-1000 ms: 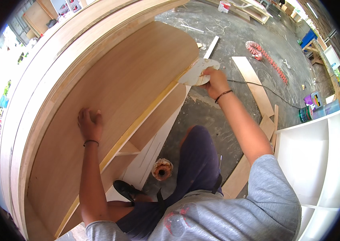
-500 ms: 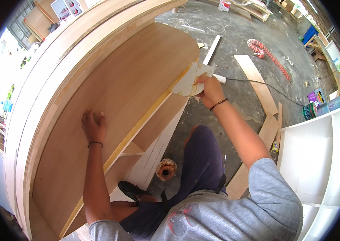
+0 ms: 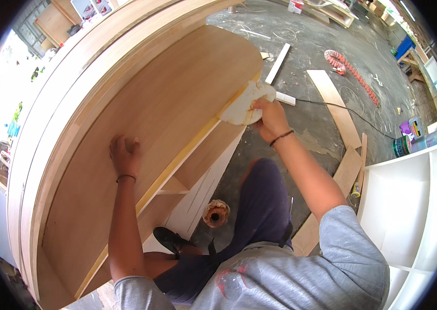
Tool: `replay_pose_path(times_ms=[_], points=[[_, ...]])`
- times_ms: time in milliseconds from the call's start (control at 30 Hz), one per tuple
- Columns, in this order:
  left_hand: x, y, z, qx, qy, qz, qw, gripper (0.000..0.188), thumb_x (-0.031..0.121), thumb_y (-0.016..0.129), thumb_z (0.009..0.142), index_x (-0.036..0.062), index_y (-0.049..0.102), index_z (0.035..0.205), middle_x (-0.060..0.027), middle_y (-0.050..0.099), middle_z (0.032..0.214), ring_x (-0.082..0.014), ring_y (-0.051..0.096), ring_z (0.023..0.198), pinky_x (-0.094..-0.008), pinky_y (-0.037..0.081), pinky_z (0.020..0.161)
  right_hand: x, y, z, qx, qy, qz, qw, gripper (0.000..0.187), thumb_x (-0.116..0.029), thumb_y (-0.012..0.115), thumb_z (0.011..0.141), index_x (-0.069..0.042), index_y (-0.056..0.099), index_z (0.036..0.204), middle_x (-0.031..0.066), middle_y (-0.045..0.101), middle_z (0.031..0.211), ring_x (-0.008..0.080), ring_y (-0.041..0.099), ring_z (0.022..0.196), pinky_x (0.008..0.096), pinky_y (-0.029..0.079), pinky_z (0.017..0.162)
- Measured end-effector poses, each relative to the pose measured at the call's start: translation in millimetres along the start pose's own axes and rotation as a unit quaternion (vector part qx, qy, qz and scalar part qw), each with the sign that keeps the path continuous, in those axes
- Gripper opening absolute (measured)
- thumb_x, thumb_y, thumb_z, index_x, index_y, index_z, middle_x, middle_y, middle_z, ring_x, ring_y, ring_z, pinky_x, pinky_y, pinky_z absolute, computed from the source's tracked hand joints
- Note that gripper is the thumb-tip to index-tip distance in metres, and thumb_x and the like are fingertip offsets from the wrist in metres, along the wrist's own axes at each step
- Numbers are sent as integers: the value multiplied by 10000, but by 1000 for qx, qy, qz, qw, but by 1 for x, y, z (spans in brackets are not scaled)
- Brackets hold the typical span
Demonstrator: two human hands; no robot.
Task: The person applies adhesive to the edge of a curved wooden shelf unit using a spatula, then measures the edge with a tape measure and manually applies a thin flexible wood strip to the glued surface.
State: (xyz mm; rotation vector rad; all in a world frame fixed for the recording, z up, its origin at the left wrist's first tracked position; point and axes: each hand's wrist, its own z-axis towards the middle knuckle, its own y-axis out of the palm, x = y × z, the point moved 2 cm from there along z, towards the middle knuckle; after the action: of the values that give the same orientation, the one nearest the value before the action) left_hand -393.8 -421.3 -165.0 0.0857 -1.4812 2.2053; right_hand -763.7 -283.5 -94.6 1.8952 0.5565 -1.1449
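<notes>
My right hand [image 3: 271, 120] grips a flat white spreader [image 3: 244, 106] smeared with yellow-brown paste. Its blade lies against the yellow-coated front edge [image 3: 197, 139] of a curved wooden panel [image 3: 172, 98], near the panel's far rounded end. On the panel's broad face rests my left hand [image 3: 126, 156], fingers slightly bent and apart, holding nothing. Below the yellow edge are open wooden compartments [image 3: 169, 201] with a divider. The right thumb shows on top of the spreader; the other fingers are mostly hidden beneath it.
A round, crusted brown container [image 3: 216, 213] stands on the floor by my foot. Flat wooden boards [image 3: 334, 108], a black cable [image 3: 342, 107] and a coiled orange hose [image 3: 355, 77] lie to the right. Beside them are paint cans [image 3: 401, 146] and a white shelf unit [image 3: 396, 201].
The view has shifted slightly, moving the scene a little rightward in the picture. The spreader has slid slightly toward me along the yellow edge. My left hand still rests on the panel.
</notes>
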Motion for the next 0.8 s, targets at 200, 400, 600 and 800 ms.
replay_pose_path(times_ms=[200,400,600,800], points=[[3,0,-1,24,12,-5,1000,428,338,625,837,0,555,1089,-193,522,1226,-365,454,1187,-476,342,1017,15,5,4,-7,49,-13,999,367,-36,463,802,55,468,1157,172,580,1068,305,640,906,460,582,705],[12,-1,-1,13,-6,-22,1000,418,330,620,833,1,557,1082,-195,518,1221,-374,453,1175,-484,345,1007,11,6,1,-2,16,-1,1000,359,-36,479,807,61,464,1152,177,583,1060,308,643,909,456,590,687],[13,-4,0,20,-6,-21,1000,405,326,626,829,17,550,1080,-188,518,1217,-382,453,1167,-484,352,997,23,-1,-13,23,56,-7,998,341,-44,489,815,63,467,1138,177,577,1080,315,637,927,473,581,710],[6,3,0,2,-16,-32,999,384,310,634,822,30,547,1069,-191,516,1205,-387,454,1163,-499,357,988,29,27,-14,-21,71,23,997,329,-37,507,821,41,470,1138,152,573,1070,291,619,959,476,560,754]])
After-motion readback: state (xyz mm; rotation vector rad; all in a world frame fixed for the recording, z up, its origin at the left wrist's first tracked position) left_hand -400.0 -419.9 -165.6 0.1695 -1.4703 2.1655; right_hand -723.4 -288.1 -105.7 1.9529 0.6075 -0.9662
